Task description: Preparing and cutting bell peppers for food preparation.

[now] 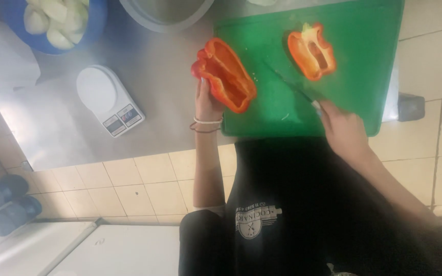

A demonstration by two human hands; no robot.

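L hand (206, 99) grips red pepper half (226, 74), held up over board's left edge, long axis running diagonally away from us. R hand (341, 128) closed on knife (290, 87), blade on green board (364, 76), tip toward held half. Second half (311, 51) lies cut side up near board's far edge.

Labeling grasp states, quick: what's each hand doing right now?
Left hand: closed on a red pepper half.
Right hand: closed on a knife.
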